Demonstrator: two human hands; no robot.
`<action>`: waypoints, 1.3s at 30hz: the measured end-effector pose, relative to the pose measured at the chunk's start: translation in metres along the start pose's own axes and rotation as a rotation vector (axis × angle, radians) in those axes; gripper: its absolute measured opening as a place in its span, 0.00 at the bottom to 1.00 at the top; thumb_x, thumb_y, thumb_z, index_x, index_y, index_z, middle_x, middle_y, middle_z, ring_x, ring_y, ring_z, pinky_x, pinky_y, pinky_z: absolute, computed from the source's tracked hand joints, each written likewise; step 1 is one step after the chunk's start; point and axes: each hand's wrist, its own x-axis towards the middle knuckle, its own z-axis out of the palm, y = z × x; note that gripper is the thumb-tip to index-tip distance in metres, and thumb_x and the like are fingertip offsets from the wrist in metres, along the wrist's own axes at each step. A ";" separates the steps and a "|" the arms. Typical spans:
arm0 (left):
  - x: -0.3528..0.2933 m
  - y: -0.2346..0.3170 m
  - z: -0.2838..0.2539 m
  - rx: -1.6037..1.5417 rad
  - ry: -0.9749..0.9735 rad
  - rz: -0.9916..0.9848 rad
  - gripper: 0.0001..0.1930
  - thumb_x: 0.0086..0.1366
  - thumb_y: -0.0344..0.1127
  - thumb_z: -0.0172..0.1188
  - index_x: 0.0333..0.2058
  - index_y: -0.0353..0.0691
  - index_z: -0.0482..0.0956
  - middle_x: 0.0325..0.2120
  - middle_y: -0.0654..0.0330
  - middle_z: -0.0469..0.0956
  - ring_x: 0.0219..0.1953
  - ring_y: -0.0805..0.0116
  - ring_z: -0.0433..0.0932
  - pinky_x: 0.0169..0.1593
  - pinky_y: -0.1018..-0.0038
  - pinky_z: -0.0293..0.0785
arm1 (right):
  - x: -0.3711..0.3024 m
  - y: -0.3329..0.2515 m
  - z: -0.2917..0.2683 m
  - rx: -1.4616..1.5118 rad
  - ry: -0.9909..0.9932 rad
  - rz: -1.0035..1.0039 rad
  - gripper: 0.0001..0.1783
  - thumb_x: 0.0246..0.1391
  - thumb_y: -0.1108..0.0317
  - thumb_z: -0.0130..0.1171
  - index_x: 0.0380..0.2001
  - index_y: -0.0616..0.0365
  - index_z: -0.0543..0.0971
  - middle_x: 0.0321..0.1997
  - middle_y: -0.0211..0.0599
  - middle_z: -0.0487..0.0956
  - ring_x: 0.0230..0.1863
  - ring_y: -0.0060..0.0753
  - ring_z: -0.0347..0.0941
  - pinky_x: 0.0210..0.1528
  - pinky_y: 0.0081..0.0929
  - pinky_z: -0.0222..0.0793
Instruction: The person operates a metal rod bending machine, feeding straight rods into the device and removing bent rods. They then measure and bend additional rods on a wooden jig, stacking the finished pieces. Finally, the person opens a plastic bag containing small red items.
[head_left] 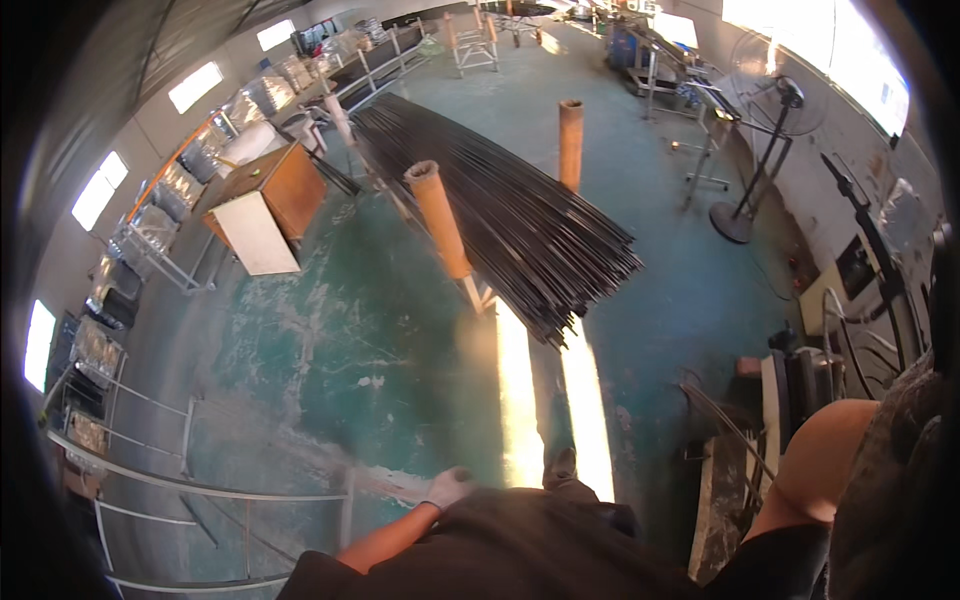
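My left hand, in what looks like a pale glove, hangs low beside my dark shirt. It is small and blurred, so its fingers cannot be made out. My right arm is bent at the lower right, next to a grey, rough-looking cloth; the hand itself is out of sight. Ahead of me lies a long bundle of thin dark rods, their near ends fanned unevenly. Rusty orange upright tubes stand on either side of it, one at the left and another at the right.
Metal frame rails stand close on my left. Beyond them is a wooden cabinet with a white panel. A pedestal fan and machinery line the right wall. Bright sunlight strips cross the green floor.
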 end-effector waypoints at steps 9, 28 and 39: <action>0.084 0.037 -0.020 -0.160 0.101 -0.018 0.17 0.69 0.41 0.67 0.51 0.38 0.86 0.43 0.55 0.89 0.42 0.66 0.87 0.51 0.68 0.83 | 0.021 0.051 0.124 0.280 0.042 0.078 0.05 0.62 0.79 0.66 0.39 0.72 0.85 0.31 0.41 0.82 0.29 0.30 0.74 0.33 0.29 0.67; 0.250 -0.084 -0.280 -0.333 0.235 -0.316 0.17 0.67 0.45 0.63 0.48 0.41 0.88 0.44 0.51 0.90 0.48 0.55 0.89 0.53 0.64 0.82 | -0.081 0.044 0.541 0.336 -0.645 0.362 0.10 0.48 0.76 0.76 0.35 0.56 0.87 0.28 0.39 0.87 0.25 0.42 0.85 0.30 0.36 0.80; 0.373 -0.210 -0.327 -0.314 0.067 -0.253 0.21 0.70 0.54 0.62 0.48 0.46 0.90 0.51 0.45 0.87 0.54 0.43 0.86 0.58 0.54 0.81 | -0.105 0.076 0.830 0.544 -0.681 0.584 0.08 0.55 0.72 0.75 0.37 0.58 0.86 0.29 0.43 0.86 0.27 0.45 0.85 0.32 0.36 0.80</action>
